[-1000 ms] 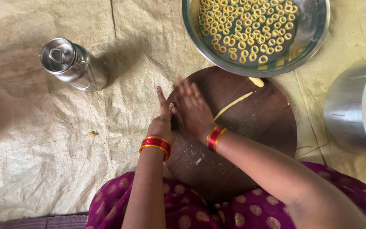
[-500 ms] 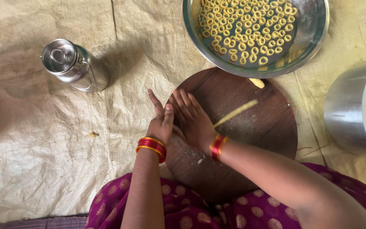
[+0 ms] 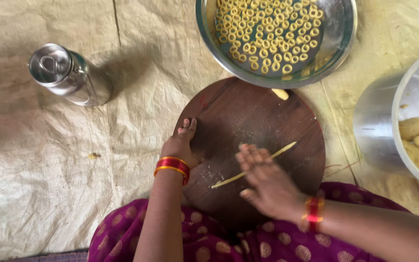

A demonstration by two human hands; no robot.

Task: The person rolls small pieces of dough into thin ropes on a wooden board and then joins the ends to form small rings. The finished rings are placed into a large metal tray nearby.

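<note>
Dough rope (image 3: 254,165): a thin, pale strand lies slantwise across the round wooden board (image 3: 248,116), running from near the board's middle up toward its right side. The right hand (image 3: 266,182) lies flat on top of it with fingers stretched out and palm down, pressing on the strand's middle rather than gripping it, so both ends stick out from under the hand. The left hand (image 3: 183,144) rests on the board's left part, fingers loosely curled against the wood, holding nothing; it seems to steady the board. Both wrists wear red and gold bangles.

As for progress, a good deal looks done. The steel bowl (image 3: 345,29) touching the board's far edge holds a wide layer of small dough rings (image 3: 267,34), many dozens of them. One short dough piece (image 3: 280,93) lies on the board just beside the bowl's rim. The strand under the right hand is already long and thin, though uneven, so the rolling appears close to finished for this piece. A fair amount seems left: the large pot (image 3: 379,126) at the right holds several lumps of dough (image 3: 415,138) not yet rolled.

A lidded steel can (image 3: 69,75) stands well apart at the left on the crumpled sheet (image 3: 49,184) that covers the floor.
</note>
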